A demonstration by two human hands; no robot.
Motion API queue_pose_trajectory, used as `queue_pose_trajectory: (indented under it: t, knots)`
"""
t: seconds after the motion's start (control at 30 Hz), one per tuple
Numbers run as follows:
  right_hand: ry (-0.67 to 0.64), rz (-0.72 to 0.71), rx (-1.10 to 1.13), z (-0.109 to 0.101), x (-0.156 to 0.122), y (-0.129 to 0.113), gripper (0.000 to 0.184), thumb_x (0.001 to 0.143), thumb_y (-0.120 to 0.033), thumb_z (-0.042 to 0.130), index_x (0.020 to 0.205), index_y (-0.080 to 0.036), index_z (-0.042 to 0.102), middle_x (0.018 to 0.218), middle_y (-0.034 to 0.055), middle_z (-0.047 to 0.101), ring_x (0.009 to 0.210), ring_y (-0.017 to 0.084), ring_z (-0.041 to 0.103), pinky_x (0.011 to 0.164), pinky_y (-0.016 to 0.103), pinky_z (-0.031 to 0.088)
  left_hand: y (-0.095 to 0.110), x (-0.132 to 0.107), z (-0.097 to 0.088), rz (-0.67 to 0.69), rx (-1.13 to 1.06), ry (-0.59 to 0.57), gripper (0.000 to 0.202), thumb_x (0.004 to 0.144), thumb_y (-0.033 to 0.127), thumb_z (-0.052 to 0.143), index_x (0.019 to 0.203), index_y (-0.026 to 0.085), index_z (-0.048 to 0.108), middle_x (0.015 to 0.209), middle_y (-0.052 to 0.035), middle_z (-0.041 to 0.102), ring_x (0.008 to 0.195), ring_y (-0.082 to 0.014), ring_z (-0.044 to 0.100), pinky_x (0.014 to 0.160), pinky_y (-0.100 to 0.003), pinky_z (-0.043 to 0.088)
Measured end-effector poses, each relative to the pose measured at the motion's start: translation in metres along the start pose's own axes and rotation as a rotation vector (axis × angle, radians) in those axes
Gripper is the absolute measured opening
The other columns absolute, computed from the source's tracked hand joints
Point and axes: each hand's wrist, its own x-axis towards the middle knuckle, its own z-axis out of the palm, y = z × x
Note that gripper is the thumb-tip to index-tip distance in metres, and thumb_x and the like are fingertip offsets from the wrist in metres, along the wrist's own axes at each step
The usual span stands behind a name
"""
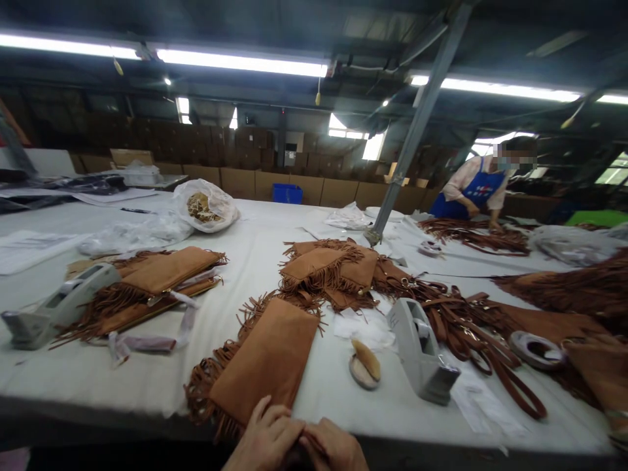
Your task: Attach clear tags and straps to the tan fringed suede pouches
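Note:
A brown suede pouch with fringe (267, 356) lies flat on the table in front of me, its fringe spread along the left side. My left hand (267, 437) is at the pouch's near end, its fingers bent and overlapping the pouch's lower edge. Close against it, my right hand (337, 446) is closed too. Between the two hands shows part of a brown leather strip (314, 451), pinched by the fingers; its lower part is cut off by the frame. Just beyond the pouch lies a pile of similar fringed pouches (333, 265).
Grey tape dispensers stand at left (63, 304) and right (424, 356). A round tin with a tan pad (366, 366) sits nearby. Brown straps (471, 333) and a tape roll (537, 350) lie rightward. A metal post (417, 131) rises from the table. A co-worker (473, 186) handles brown strips.

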Motion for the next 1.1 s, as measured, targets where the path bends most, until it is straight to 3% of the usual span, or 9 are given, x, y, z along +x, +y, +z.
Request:
queue_pose_trajectory:
  t: [0.13, 0.23, 0.4, 0.53, 0.7, 0.8, 0.87, 1.0, 1.1]
  knots:
    - [0.229, 0.177, -0.134, -0.043, 0.011, 0.033, 0.033, 0.095, -0.04, 0.039, 0.093, -0.023, 0.068, 0.083, 0.0053, 0.068, 0.077, 0.018, 0.066, 0.069, 0.023, 0.049, 0.002, 0.026, -0.015, -0.083, 0.083, -0.02, 0.018, 0.089, 0.021, 0.046, 0.095, 0.023, 0.063, 0.079, -0.0054, 0.066, 0.081, -0.0242, 0.058, 0.081, -0.043, 0.046]
    - [0.407, 0.338, -0.418, -0.056, 0.014, 0.072, 0.042, 0.093, -0.045, 0.035, 0.1, -0.024, 0.07, 0.077, 0.0077, 0.065, 0.067, 0.022, 0.063, 0.058, 0.029, 0.049, -0.001, 0.037, -0.031, -0.206, 0.017, 0.052, 0.018, 0.091, 0.022, 0.044, 0.099, 0.021, 0.06, 0.087, -0.0062, 0.065, 0.084, -0.0223, 0.058, 0.076, -0.036, 0.047]
    - [0.243, 0.324, -0.409, -0.06, 0.009, 0.106, 0.037, 0.089, -0.044, 0.04, 0.099, -0.03, 0.073, 0.078, 0.0058, 0.065, 0.065, 0.02, 0.063, 0.054, 0.027, 0.047, -0.019, 0.042, -0.027, -0.416, -0.026, 0.185, 0.023, 0.095, 0.029, 0.038, 0.094, 0.021, 0.059, 0.085, -0.0054, 0.064, 0.08, -0.0212, 0.058, 0.072, -0.035, 0.047]
    - [0.269, 0.381, -0.322, -0.084, 0.022, 0.114, 0.041, 0.09, -0.049, 0.041, 0.081, -0.025, 0.073, 0.07, 0.0045, 0.064, 0.065, 0.019, 0.063, 0.062, 0.028, 0.046, -0.023, 0.039, -0.012, -0.335, 0.045, 0.081, 0.014, 0.091, 0.029, 0.048, 0.093, 0.021, 0.059, 0.087, -0.0045, 0.064, 0.083, -0.0225, 0.056, 0.076, -0.037, 0.044]
    - [0.158, 0.559, -0.515, -0.113, 0.077, 0.133, 0.034, 0.093, -0.037, 0.043, 0.094, -0.016, 0.07, 0.09, 0.0109, 0.067, 0.084, 0.022, 0.064, 0.075, 0.029, 0.044, -0.023, 0.037, 0.003, -0.305, 0.165, 0.06, 0.008, 0.084, 0.021, 0.054, 0.09, 0.022, 0.059, 0.086, -0.0038, 0.062, 0.082, -0.0236, 0.053, 0.076, -0.037, 0.041]
    - [-0.008, 0.577, -0.642, -0.113, 0.11, 0.143, 0.028, 0.09, -0.03, 0.049, 0.102, -0.013, 0.068, 0.102, 0.0154, 0.066, 0.093, 0.025, 0.063, 0.075, 0.03, 0.043, -0.03, 0.035, 0.014, -0.308, 0.181, 0.111, 0.01, 0.085, 0.019, 0.05, 0.087, 0.022, 0.059, 0.083, -0.0034, 0.062, 0.079, -0.0227, 0.054, 0.074, -0.037, 0.041]
    - [-0.071, 0.557, -0.667, -0.109, 0.123, 0.149, 0.019, 0.085, -0.023, 0.057, 0.092, -0.011, 0.07, 0.1, 0.0176, 0.067, 0.094, 0.028, 0.062, 0.072, 0.03, 0.042, -0.036, 0.032, 0.022, -0.324, 0.186, 0.188, 0.014, 0.088, 0.02, 0.045, 0.091, 0.021, 0.059, 0.081, -0.0038, 0.062, 0.077, -0.0221, 0.055, 0.074, -0.036, 0.042]
    - [-0.119, 0.556, -0.664, -0.103, 0.131, 0.156, 0.022, 0.083, -0.007, 0.049, 0.077, -0.011, 0.071, 0.086, 0.0173, 0.07, 0.085, 0.026, 0.065, 0.069, 0.03, 0.04, -0.042, 0.029, 0.03, -0.362, 0.178, 0.347, 0.025, 0.095, 0.028, 0.035, 0.104, 0.021, 0.058, 0.084, -0.0062, 0.063, 0.08, -0.0229, 0.057, 0.076, -0.036, 0.045]
    - [-0.095, 0.582, -0.644, -0.108, 0.127, 0.158, 0.025, 0.087, -0.014, 0.046, 0.08, -0.016, 0.07, 0.084, 0.0132, 0.072, 0.082, 0.024, 0.066, 0.066, 0.029, 0.038, -0.038, 0.034, 0.024, -0.366, 0.116, 0.305, 0.028, 0.096, 0.029, 0.031, 0.099, 0.022, 0.058, 0.083, -0.0051, 0.063, 0.079, -0.0219, 0.057, 0.076, -0.036, 0.043]
